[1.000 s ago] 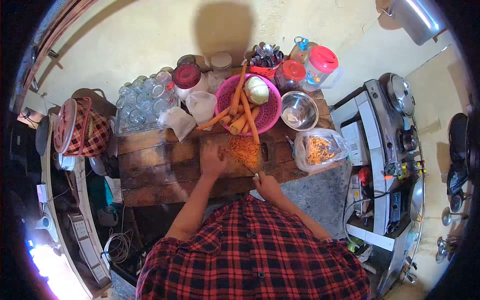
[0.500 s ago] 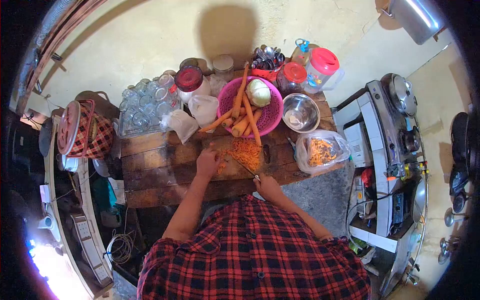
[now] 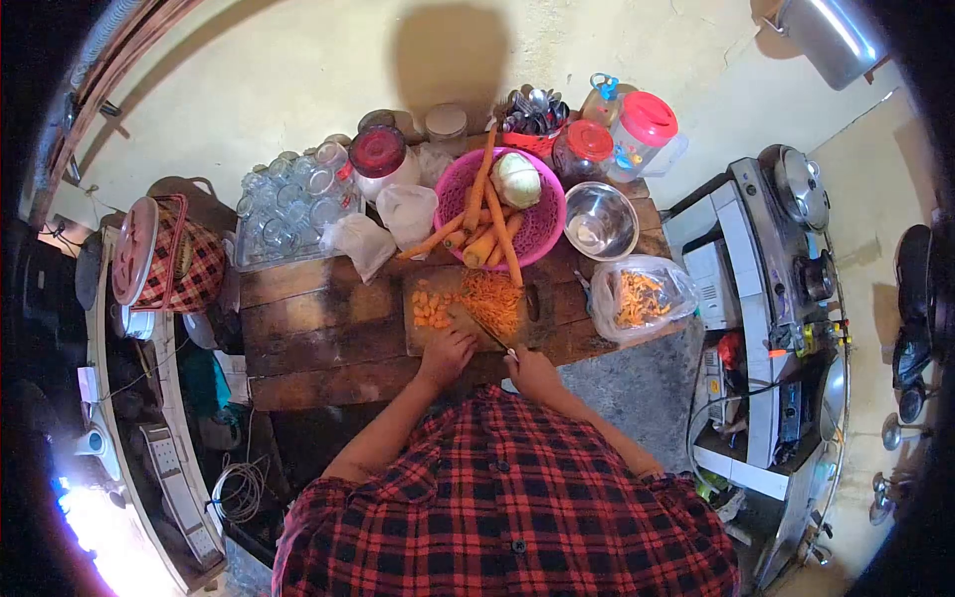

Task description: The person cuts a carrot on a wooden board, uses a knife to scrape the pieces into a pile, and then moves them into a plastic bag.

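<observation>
My right hand (image 3: 534,372) is wrapped round the handle of a knife (image 3: 491,334), its blade slanting up and left across a wooden cutting board (image 3: 420,343). Beside the blade, my left hand (image 3: 450,350) rests on the board with bent fingers pressed together; whatever lies under the fingertips is hidden. A heap of finely shredded carrot (image 3: 493,298) lies at the board's middle and right. Thicker carrot slices (image 3: 430,308) sit at its upper left. Just beyond stands a pink basket (image 3: 553,224) holding several whole carrots (image 3: 480,246) and a pale cabbage (image 3: 516,180).
A steel bowl (image 3: 601,221) and a plastic bag of cut carrot (image 3: 642,299) stand to the right. At the left are a tray of glasses (image 3: 288,209) and white bags (image 3: 360,244). Lidded jars (image 3: 378,164) line the back. A stove (image 3: 771,239) is far right.
My left hand has moved right and toward me, from the board's left side to beside the knife, uncovering the carrot slices. My right hand keeps the knife in nearly the same place.
</observation>
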Tool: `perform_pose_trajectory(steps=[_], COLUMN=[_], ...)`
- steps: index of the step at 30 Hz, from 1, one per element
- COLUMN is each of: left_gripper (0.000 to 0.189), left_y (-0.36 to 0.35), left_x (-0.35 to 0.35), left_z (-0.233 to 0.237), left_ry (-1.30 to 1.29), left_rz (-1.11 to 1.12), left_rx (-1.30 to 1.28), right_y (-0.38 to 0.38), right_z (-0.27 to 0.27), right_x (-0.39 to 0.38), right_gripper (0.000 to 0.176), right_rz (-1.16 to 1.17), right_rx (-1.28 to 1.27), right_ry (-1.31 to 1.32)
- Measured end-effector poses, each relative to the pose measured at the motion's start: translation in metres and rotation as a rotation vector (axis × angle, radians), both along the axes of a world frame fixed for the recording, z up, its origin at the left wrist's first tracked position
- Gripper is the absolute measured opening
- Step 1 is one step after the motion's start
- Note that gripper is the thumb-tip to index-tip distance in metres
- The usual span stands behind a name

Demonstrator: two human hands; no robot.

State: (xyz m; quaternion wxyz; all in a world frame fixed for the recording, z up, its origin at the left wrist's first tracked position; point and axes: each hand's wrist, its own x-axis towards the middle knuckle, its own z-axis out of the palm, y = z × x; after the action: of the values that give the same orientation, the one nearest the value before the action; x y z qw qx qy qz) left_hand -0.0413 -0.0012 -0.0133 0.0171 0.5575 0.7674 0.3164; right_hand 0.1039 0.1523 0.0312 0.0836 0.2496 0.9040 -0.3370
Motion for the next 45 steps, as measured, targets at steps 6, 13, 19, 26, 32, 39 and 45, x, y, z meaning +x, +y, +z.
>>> perform_pose_trajectory(steps=[6, 13, 19, 26, 32, 39, 45], left_gripper=[0.034, 0.042, 0.039, 0.041, 0.038, 0.034, 0.031], left_y=[-0.013, -0.017, -0.018, -0.021, -0.023, -0.021, -0.020], left_x=[0.027, 0.038, 0.036, 0.034, 0.033, 0.033, 0.034], left_z=[0.018, 0.013, 0.009, 0.009, 0.002, 0.003, 0.010], left_ry=[0.203, 0.196, 0.177, 0.184, 0.216, 0.217, 0.230], left_rz=[0.181, 0.277, 0.286, 0.284, 0.295, 0.311, 0.335], left_rx=[-0.045, -0.162, -0.146, -0.174, -0.181, -0.180, -0.141], right_y=[-0.009, -0.016, -0.021, -0.027, -0.028, -0.031, -0.030], right_z=[-0.012, -0.015, -0.009, -0.025, -0.007, -0.017, -0.023], right_x=[0.000, 0.005, 0.002, -0.018, -0.006, -0.022, -0.009], right_gripper=[0.036, 0.033, 0.028, 0.029, 0.029, 0.029, 0.029], right_rz=[0.048, 0.068, 0.043, 0.033, 0.023, 0.056, 0.059], right_rx=[-0.029, -0.003, -0.006, -0.019, -0.017, 0.067, 0.022], right_ry=[-0.012, -0.016, -0.146, 0.033, -0.101, -0.092, -0.007])
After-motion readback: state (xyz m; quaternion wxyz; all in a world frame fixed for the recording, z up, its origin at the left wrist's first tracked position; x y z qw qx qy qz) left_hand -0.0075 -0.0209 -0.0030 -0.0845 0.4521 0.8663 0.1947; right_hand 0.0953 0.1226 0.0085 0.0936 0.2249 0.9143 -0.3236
